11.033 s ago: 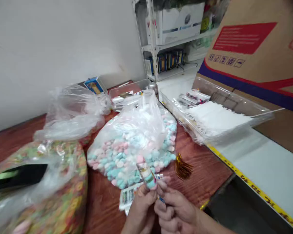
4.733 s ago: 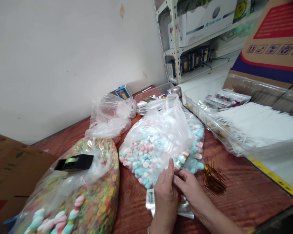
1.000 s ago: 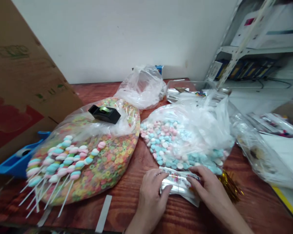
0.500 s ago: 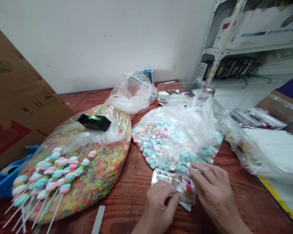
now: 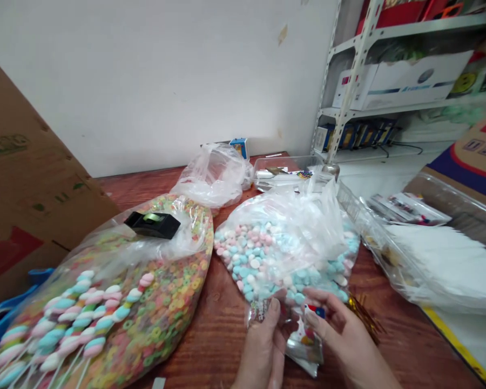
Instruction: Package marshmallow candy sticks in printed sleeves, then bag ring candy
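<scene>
My left hand (image 5: pixel 263 346) and my right hand (image 5: pixel 340 335) hold a shiny foil-and-clear printed packet (image 5: pixel 303 340) upright between them at the bottom of the view. Their fingers pinch its upper corners. Just above sits a large clear bag of pastel pink, blue and white candies (image 5: pixel 283 259), close to my fingertips. Gold metallic twist ties (image 5: pixel 362 316) lie past my right hand, partly under the bag's edge. To the left lies a big bag of multicoloured cereal rings (image 5: pixel 166 302) with marshmallow twist lollipops (image 5: pixel 73 324) on it.
A black tape dispenser (image 5: pixel 152 224) rests on the cereal bag. Behind are a crumpled plastic bag (image 5: pixel 213 175) and a small plastic tub (image 5: pixel 283 173). A clear tray of white sheets (image 5: pixel 429 259) stands right, on the wooden table (image 5: pixel 222 346). Cardboard (image 5: pixel 24 162) stands left.
The packet has gone from lying flat under both hands to being lifted upright between them. My view has tilted slightly, bringing more of the shelves into sight.
</scene>
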### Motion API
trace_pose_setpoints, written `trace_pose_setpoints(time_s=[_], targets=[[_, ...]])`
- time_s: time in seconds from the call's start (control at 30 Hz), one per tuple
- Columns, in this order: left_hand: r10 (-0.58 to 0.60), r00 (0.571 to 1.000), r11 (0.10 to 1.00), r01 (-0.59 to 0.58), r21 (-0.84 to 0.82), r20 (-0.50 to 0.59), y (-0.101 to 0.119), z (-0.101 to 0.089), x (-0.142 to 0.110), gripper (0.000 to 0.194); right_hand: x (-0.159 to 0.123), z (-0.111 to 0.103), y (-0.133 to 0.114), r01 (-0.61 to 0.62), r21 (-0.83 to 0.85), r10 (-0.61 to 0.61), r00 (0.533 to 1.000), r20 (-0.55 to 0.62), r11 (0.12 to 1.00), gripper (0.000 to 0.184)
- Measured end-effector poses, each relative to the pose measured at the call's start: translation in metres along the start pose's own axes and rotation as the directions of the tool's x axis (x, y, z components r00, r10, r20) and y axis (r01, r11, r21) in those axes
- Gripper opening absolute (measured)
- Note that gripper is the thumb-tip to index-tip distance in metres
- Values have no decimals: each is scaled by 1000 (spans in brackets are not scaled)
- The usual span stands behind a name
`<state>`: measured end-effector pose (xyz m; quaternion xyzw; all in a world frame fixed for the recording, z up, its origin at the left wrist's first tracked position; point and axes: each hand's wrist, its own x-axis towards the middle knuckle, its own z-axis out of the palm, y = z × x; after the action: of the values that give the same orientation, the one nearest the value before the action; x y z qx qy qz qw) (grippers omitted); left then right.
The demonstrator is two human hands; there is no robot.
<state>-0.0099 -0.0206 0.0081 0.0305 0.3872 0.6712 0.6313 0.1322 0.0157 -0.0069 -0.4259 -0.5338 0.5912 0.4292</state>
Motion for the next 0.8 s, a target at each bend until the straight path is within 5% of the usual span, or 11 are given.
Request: trace_pose_setpoints(time_s=[0.1,0.23,0.37,0.53,0.67,0.8], targets=[[100,995,990,-98,103,-14,0,1,-5,39,-2,9,1,-68,8,67,996,67,998,30],[217,974,955,-198,221,-66,3,1,-6,35,-3,15,-1,16,-231,-2,998,59,973,36],[163,981,976,-145,160,-106,4,-4,-3,36,-2,21,-2,123,-450,-129,992,17,885,45],[74,985,995,-84,-62,-155,3,-13,5,42,-5,24,-10,57,-349,-86,994,-68,936,52],[13,986,976,-49,-213,-164,5,-17,11,42,-12,23,-19,272,-369,-339,932,-129,889,40],[19,991,983,-43,-179,-136,7,-16,10,42,-12,29,-18,468,-505,-522,852,40,726,37]])
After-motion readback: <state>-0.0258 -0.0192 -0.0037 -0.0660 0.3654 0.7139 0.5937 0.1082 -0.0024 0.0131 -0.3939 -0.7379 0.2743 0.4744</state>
